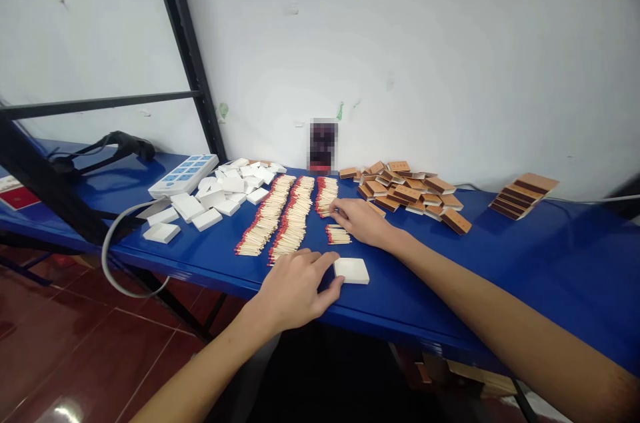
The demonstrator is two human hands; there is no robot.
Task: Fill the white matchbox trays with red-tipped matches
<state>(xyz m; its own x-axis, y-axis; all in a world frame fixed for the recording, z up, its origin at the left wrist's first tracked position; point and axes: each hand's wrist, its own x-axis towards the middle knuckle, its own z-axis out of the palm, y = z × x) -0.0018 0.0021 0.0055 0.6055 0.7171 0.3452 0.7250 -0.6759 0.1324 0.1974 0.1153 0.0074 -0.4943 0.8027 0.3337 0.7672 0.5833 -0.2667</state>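
My left hand [300,286] has its thumb and index finger around the left end of a white matchbox tray [353,270], which lies flat near the table's front edge. At the near end of the right-hand row of matches [326,191], my right hand [364,221] pinches at some matches; its fingertips partly cover them. Below that hand lies a small separate group of matches [339,234]. Two longer rows of red-tipped matches, the middle row [297,213] and the left row [266,216], stretch to the left of it.
A heap of white trays [220,193] lies at the left, beside a white power strip [184,175] with a cable. Brown matchbox sleeves [405,190] are piled at the right, with a sleeve stack [523,195] farther right. A black metal frame [193,70] rises at the left.
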